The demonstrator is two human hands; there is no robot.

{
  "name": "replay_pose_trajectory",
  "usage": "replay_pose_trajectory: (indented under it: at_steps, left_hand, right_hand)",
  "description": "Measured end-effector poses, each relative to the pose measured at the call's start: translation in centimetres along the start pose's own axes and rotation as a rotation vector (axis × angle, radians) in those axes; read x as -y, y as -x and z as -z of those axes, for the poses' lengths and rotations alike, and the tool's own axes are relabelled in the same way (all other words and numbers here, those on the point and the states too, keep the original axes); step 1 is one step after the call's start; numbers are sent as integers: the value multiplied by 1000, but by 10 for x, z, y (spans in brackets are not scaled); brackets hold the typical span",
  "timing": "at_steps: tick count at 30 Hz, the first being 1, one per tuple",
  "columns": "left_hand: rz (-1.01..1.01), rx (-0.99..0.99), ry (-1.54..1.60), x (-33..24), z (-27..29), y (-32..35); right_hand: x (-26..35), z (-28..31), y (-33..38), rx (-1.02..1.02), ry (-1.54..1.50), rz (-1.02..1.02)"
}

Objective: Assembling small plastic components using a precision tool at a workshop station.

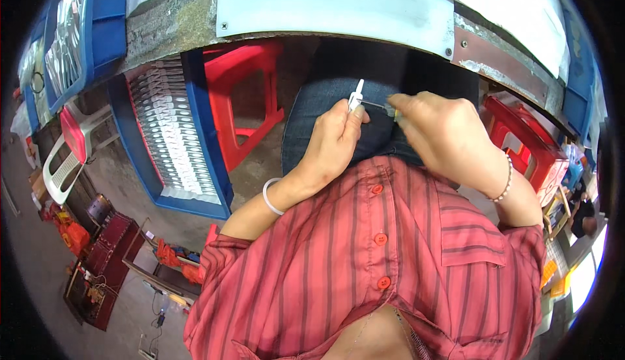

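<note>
Between the thumb and fingers of my left hand [335, 137] is a small white plastic piece [356, 96] with a narrow pointed end, tip up. My right hand [443, 129] is closed around a tool with a thin metal shaft [374, 104]; a bit of yellow-green shows at the fingers, and the rest of its handle is hidden. The shaft runs left and meets the side of the white piece. Both hands are above my lap, over dark blue jeans [325, 103], just short of the table edge.
A table with a pale sheet top [332, 2] spans the far side. Left of my legs stands a blue crate [218, 165] with rows of shiny metal-looking pieces [172, 132]. Red plastic stools [224, 93] flank me. Another blue bin [107, 21] sits at the table's left end.
</note>
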State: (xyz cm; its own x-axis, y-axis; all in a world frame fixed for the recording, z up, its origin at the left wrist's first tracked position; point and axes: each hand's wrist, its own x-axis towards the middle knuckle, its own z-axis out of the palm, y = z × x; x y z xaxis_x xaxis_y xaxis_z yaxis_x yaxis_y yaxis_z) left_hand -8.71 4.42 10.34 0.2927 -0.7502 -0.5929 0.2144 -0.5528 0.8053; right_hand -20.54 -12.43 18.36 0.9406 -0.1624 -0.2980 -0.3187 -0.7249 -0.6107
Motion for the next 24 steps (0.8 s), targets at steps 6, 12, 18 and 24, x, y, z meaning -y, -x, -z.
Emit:
replay_pose_trajectory:
  at_steps: [6,12,18,24]
  left_hand:
    - [-147,-69,-195,1,-2,-5]
    - [-41,-26,-150,2,-2,-7]
    - [-278,-123,-346,14,-8,-11]
    - [-380,-124,-248,12,-7,-15]
  right_hand:
    - [14,2,-3,21,580,370]
    - [8,10,-15,77,657,524]
    - [-4,-17,-13,-14,103,93]
    - [4,-16,-11,8,-43,-6]
